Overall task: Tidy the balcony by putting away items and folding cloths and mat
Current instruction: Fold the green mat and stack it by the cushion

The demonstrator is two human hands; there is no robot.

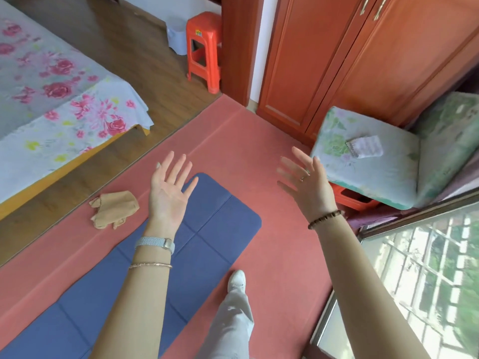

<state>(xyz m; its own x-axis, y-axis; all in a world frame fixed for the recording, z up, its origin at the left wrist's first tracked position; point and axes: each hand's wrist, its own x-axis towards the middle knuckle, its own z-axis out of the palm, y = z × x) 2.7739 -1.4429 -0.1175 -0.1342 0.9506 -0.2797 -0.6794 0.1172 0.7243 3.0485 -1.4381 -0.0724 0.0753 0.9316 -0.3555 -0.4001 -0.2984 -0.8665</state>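
A blue mat (212,237) lies unrolled on the red floor covering (280,255), running from the lower left towards the middle. A crumpled tan cloth (112,209) rests on the red covering just left of the mat's far end. My left hand (169,191) hovers palm up over the mat's far end, fingers spread, holding nothing. My right hand (305,182) is raised to the right, fingers spread and slightly blurred, also empty. A small folded pale cloth (365,146) lies on a cushioned seat (368,174) at the right.
A bed with a floral sheet (51,99) fills the left. An orange plastic stool (203,51) stands at the back beside a wooden wardrobe (350,60). A window with a grille (420,281) is at the lower right. My foot (237,279) stands by the mat's edge.
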